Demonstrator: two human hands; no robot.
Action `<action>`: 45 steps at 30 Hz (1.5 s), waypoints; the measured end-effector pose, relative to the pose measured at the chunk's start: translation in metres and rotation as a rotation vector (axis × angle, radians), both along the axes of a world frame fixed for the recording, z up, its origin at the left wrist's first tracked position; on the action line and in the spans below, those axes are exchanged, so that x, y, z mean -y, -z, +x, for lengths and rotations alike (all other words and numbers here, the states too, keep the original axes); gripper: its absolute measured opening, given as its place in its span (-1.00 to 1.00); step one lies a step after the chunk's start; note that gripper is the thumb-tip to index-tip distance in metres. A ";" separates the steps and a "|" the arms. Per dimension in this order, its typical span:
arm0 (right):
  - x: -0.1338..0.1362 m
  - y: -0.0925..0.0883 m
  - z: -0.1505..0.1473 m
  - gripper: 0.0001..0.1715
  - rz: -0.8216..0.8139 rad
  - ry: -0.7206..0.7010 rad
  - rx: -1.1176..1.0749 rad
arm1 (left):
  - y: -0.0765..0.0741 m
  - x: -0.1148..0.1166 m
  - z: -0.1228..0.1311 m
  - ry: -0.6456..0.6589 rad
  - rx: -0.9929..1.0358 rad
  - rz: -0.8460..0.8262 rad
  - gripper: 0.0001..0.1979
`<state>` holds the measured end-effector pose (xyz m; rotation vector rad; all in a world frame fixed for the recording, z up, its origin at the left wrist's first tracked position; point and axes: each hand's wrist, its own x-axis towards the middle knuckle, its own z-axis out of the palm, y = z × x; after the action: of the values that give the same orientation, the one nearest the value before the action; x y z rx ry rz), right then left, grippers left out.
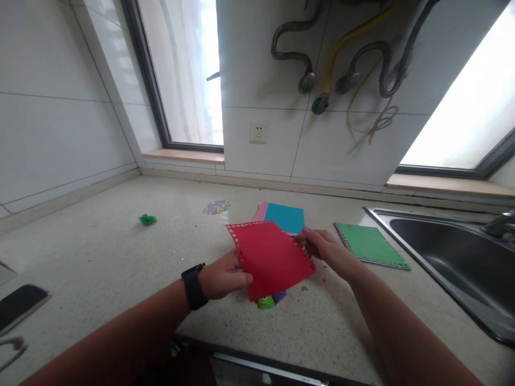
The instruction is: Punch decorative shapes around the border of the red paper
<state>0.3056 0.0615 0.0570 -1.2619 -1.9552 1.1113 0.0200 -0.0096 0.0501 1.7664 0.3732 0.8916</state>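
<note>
A red sheet of paper (276, 257) with small shapes punched along three of its edges is held up, tilted, over the counter. My left hand (225, 276) grips its left edge, thumb on top and fingers underneath. At the right edge, the fingers of my right hand (319, 247) are closed on the punched border, partly hidden by the paper. Below the sheet, a lime-green object (265, 303) and a purple one (279, 296) peek out, mostly covered. Tiny paper bits (304, 288) lie nearby on the counter.
Behind the red sheet lie blue paper (285, 217) and pink paper (260, 211). A green punched stack (372, 244) sits beside the sink (454, 279). Further left are a confetti pile (216, 207), crumpled green paper (147, 220) and a dark phone-like object (22, 305).
</note>
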 end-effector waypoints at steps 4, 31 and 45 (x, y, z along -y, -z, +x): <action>0.016 0.001 -0.008 -0.39 -0.302 -0.174 -0.361 | -0.026 0.002 0.006 -0.046 -0.241 0.495 -0.70; -0.003 0.026 -0.017 -0.53 0.017 0.087 -0.344 | 0.033 -0.017 -0.011 -0.678 -0.689 0.801 -0.72; 0.002 0.025 -0.030 -0.57 0.197 0.142 -0.328 | 0.036 -0.021 -0.009 -0.556 -0.535 0.232 -0.58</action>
<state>0.2752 0.0597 0.0320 -1.0240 -1.6580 0.9596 0.0114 0.0118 0.0139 2.1533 1.1930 0.8468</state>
